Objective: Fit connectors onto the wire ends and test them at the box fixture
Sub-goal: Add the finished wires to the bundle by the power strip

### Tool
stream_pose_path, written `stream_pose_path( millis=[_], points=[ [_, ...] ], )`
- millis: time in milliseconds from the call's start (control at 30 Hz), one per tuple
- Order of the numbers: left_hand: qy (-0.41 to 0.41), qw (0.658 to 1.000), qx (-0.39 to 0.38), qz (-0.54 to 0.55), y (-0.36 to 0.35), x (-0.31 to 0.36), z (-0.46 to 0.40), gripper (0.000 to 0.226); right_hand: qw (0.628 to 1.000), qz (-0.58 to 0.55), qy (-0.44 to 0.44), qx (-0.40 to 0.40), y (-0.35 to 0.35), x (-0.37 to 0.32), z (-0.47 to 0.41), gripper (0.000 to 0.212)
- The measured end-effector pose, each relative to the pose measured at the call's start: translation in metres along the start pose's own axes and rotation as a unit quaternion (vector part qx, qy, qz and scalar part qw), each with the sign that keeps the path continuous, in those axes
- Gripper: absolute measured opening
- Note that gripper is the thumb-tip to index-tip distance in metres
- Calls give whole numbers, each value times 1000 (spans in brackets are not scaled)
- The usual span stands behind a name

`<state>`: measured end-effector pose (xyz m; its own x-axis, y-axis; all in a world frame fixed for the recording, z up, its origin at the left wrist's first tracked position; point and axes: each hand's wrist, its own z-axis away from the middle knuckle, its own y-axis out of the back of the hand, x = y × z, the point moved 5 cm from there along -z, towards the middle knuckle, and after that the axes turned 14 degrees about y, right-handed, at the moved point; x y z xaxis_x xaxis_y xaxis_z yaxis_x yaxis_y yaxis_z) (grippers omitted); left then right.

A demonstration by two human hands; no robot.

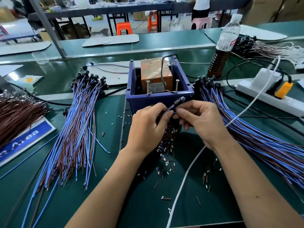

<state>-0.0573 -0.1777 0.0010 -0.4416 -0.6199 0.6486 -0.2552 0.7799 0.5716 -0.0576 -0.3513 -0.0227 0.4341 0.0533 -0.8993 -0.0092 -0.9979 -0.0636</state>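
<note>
Green desk [105, 203] in a workshop, with stools and other benches behind. Left hand [148, 127] and right hand [202, 122] together pinching one blue-brown wire [171, 108], black connector [179, 100] on its far end, just before the blue box fixture [158, 97]. Wire bundles at left [79, 129] and right [256, 137], small cut pieces [166, 150] under the hands.

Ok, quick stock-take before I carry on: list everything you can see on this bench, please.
Blue plastic box fixture: one, centre, holding an orange block.
Blue-and-brown wire bundles: two, left and right.
Brown wire pile: one, far left.
Small sleeve pieces: many, scattered on the green mat.
Clear plastic bottle: one, brown liquid, back right.
White power strip: one, right.
Left hand, right hand: both pinching one black-tipped wire.
</note>
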Motion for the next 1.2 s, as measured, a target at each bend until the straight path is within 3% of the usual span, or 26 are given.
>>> stream_pose_path(
  millis=[200, 433, 800, 1200],
  points=[
    [34, 997, -16, 68, -4, -8, -2, 15, 1000, 2, -9, 5, -4, 0, 1, 3],
    [94, 986, -41, 131, -7, -14, -1, 20, 999, -5, -48, 20, -4, 2, 2, 14],
    [123, 972, -64, 190, -9, -13, -1, 19, 997, -35, -59, 35, -8, -1, 4, 18],
    [131, 973, -48, 184, -8, -9, 0, 21, 995, 68, 19, 69, -12, -2, 6, 20]
  ],
)
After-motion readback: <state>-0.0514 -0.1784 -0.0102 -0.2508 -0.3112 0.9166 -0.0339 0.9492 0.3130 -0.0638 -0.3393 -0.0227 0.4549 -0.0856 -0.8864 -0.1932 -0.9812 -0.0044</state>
